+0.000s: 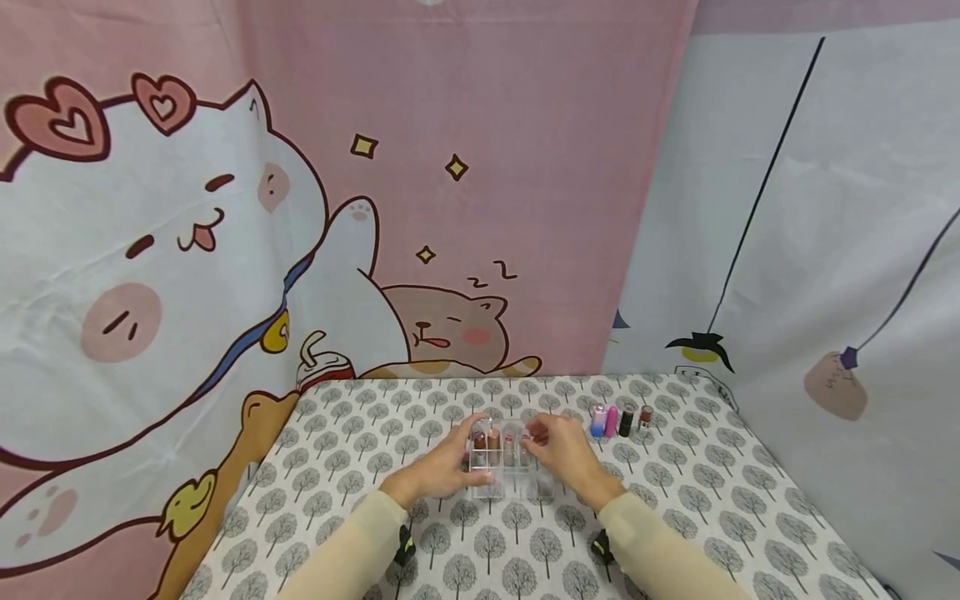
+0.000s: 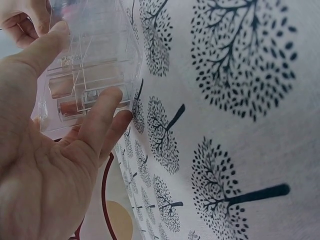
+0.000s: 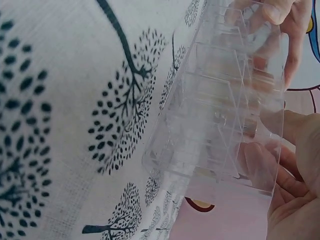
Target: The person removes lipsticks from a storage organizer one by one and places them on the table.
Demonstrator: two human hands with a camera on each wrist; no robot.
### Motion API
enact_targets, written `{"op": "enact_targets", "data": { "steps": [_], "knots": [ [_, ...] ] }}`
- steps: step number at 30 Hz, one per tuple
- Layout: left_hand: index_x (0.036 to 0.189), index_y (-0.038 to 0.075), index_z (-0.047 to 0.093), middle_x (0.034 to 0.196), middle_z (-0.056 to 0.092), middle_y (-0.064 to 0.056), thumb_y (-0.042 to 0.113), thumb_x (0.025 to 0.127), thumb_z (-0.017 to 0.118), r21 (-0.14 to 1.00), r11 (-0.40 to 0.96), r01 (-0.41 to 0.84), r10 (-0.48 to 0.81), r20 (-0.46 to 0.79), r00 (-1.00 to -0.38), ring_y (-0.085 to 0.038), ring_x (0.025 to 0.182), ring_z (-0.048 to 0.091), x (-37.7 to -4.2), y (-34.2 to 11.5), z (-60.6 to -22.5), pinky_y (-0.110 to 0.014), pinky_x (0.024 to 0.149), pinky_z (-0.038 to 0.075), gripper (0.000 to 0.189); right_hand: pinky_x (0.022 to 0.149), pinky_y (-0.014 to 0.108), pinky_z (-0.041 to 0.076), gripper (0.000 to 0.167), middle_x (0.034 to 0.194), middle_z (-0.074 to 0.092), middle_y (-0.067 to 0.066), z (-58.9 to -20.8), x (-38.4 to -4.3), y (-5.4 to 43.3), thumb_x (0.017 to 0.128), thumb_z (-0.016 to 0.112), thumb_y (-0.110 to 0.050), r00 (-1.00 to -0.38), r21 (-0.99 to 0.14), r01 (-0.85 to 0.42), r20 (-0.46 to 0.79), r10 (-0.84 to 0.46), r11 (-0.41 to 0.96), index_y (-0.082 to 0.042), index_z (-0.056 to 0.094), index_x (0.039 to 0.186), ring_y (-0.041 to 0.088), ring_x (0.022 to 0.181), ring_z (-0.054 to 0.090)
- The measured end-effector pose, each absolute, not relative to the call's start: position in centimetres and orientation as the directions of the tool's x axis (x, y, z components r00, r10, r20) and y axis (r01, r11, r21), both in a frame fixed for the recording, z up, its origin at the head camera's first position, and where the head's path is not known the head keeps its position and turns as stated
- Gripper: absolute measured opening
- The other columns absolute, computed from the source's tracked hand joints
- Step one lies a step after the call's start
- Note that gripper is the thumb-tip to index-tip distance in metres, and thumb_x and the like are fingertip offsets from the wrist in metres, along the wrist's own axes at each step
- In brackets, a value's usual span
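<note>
A clear plastic lipstick organizer (image 1: 531,486) with divided compartments stands on the table. My left hand (image 1: 444,463) grips its left side, thumb at the front and fingers around the back. Several lipsticks stand in its back row: a dark brown-red one (image 1: 480,442), a tan one (image 1: 493,443) and a clear-bodied one (image 1: 509,451) among them. At the row's right end my right hand (image 1: 564,451) pinches a lipstick (image 3: 250,126) between thumb and fingers. The organizer's walls blur that lipstick in the right wrist view, and the fingers partly cover it in the head view.
Right of the organizer stand several more tubes: a pink-and-blue one (image 1: 597,422), a magenta one (image 1: 611,422), a black one (image 1: 626,422) and a brown-capped one (image 1: 645,418). A tree-print cloth (image 1: 360,500) covers the table. Cartoon-printed curtains (image 1: 555,208) hang behind.
</note>
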State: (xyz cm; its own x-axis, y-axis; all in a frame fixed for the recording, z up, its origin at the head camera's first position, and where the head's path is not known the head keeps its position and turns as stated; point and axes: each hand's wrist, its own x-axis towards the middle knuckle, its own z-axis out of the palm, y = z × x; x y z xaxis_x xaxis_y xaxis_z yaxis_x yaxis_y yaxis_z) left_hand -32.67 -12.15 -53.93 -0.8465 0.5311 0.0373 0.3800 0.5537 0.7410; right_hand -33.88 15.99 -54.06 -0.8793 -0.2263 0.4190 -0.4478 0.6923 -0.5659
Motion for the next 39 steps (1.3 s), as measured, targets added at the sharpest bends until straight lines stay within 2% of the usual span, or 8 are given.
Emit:
{"op": "enact_targets", "data": {
  "steps": [10, 19, 23, 26, 33, 39],
  "knots": [
    [0.186, 0.033, 0.015, 0.183, 0.033, -0.035, 0.037, 0.105, 0.09, 0.739, 0.555, 0.381, 0.53, 0.039, -0.847, -0.048, 0.139, 0.07, -32.85, -12.2, -53.48, -0.073, 0.128, 0.052, 0.111, 0.077, 0.029, 0.072, 0.021, 0.099, 0.089, 0.013, -54.13, -34.39, 15.72, 0.094, 0.098, -0.011, -0.864, -0.551, -0.457, 0.462, -0.201, 0.698, -0.001, 0.085, 0.107, 0.021, 0.086, 0.084],
    [0.187, 0.032, 0.014, 0.183, 0.034, -0.034, 0.037, 0.106, 0.089, 0.734, 0.562, 0.382, 0.526, 0.039, -0.85, -0.051, 0.153, 0.061, -32.66, -12.18, -53.71, -0.074, 0.131, 0.048, 0.11, 0.076, 0.019, 0.068, 0.021, 0.099, 0.088, 0.014, -54.38, -33.99, 15.75, 0.093, 0.098, -0.006, -0.863, -0.59, -0.466, 0.467, -0.192, 0.659, 0.0, 0.085, 0.108, 0.018, 0.083, 0.084],
    [0.187, 0.032, 0.014, 0.183, 0.034, -0.034, 0.037, 0.106, 0.089, 0.731, 0.565, 0.382, 0.526, 0.038, -0.85, -0.049, 0.147, 0.065, -32.62, -12.17, -53.81, -0.072, 0.129, 0.051, 0.11, 0.076, 0.017, 0.068, 0.022, 0.1, 0.088, 0.014, -54.57, -33.92, 15.77, 0.092, 0.097, -0.002, -0.861, -0.615, -0.471, 0.476, -0.178, 0.633, 0.0, 0.085, 0.11, 0.019, 0.084, 0.085],
    [0.187, 0.031, 0.014, 0.183, 0.035, -0.034, 0.037, 0.106, 0.089, 0.729, 0.566, 0.385, 0.529, 0.037, -0.848, -0.048, 0.142, 0.068, -32.64, -12.15, -53.8, -0.071, 0.127, 0.053, 0.11, 0.077, 0.017, 0.068, 0.022, 0.1, 0.088, 0.014, -54.66, -33.95, 15.77, 0.091, 0.097, 0.0, -0.858, -0.621, -0.475, 0.484, -0.172, 0.623, 0.0, 0.085, 0.11, 0.019, 0.085, 0.085],
    [0.187, 0.031, 0.013, 0.184, 0.034, -0.034, 0.038, 0.107, 0.089, 0.718, 0.576, 0.39, 0.528, 0.036, -0.848, -0.049, 0.148, 0.065, -32.59, -12.15, -53.89, -0.072, 0.129, 0.051, 0.111, 0.078, 0.02, 0.069, 0.024, 0.101, 0.089, 0.012, -54.75, -33.86, 15.78, 0.092, 0.096, 0.0, -0.858, -0.626, -0.474, 0.487, -0.165, 0.619, 0.0, 0.086, 0.114, 0.02, 0.086, 0.086],
    [0.187, 0.032, 0.014, 0.183, 0.034, -0.034, 0.038, 0.106, 0.089, 0.723, 0.575, 0.383, 0.527, 0.031, -0.849, -0.048, 0.144, 0.068, -32.46, -12.17, -53.96, -0.071, 0.128, 0.052, 0.11, 0.081, 0.022, 0.071, 0.025, 0.104, 0.088, 0.012, -54.82, -33.61, 15.88, 0.095, 0.095, -0.002, -0.856, -0.622, -0.477, 0.491, -0.165, 0.621, 0.0, 0.085, 0.118, 0.019, 0.089, 0.085]
  ]
}}
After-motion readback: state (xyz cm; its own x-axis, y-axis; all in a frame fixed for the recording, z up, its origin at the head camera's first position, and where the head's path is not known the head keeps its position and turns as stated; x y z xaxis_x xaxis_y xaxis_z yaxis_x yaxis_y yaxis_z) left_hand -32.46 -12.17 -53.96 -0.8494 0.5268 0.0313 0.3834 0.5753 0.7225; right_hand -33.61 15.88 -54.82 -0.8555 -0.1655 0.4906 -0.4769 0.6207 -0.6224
